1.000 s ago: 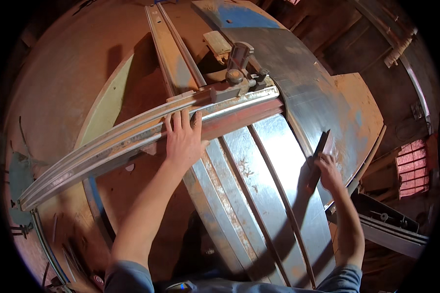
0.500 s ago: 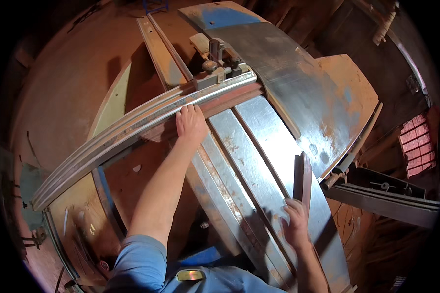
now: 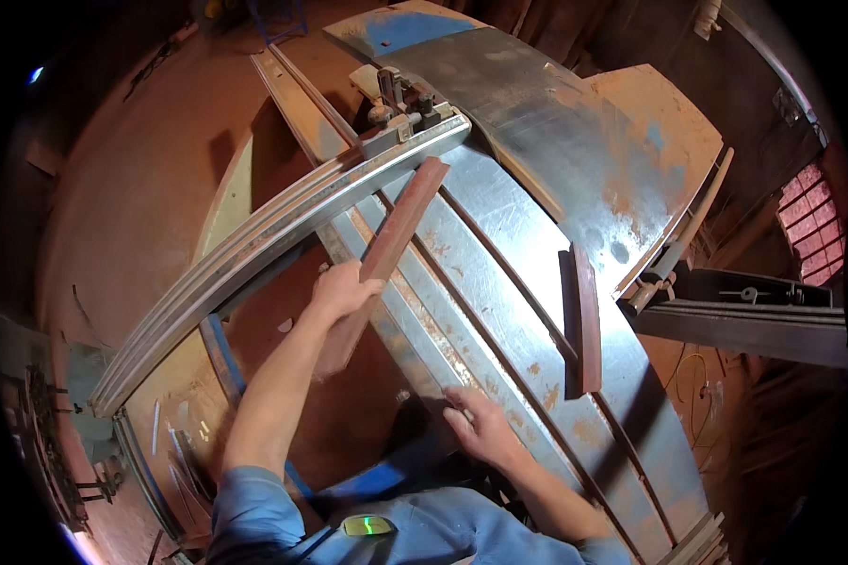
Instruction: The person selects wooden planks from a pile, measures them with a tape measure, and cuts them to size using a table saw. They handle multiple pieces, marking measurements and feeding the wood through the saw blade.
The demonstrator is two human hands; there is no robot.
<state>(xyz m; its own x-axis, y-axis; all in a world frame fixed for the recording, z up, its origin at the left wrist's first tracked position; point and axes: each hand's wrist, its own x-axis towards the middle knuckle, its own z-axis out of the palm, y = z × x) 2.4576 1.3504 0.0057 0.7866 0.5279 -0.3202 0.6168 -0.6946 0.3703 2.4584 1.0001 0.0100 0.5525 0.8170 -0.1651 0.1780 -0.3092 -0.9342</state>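
My left hand (image 3: 340, 292) is closed around a long reddish-brown wooden strip (image 3: 406, 218), gripping it below its middle. The strip slants from the fence (image 3: 292, 217) down over the near-left edge of the metal saw table (image 3: 481, 254); its lower end hangs over the gap beside the table. My right hand (image 3: 483, 426) is over the table's near edge with thumb and bent fingers apart, and nothing shows in it. A second reddish-brown wooden piece (image 3: 587, 320) lies on the table to the right, apart from both hands, casting a dark shadow on its left.
A clamp-like stop assembly (image 3: 400, 108) sits at the fence's far end. Beyond the table is a worn extension board (image 3: 528, 104). A grooved metal rail (image 3: 744, 325) stretches off to the right. Small loose items lie on a wooden panel (image 3: 184, 428) at lower left.
My left hand has drawn the wooden strip away from the fence, toward me and turned at an angle. My right hand has let go of the second piece and moved left.
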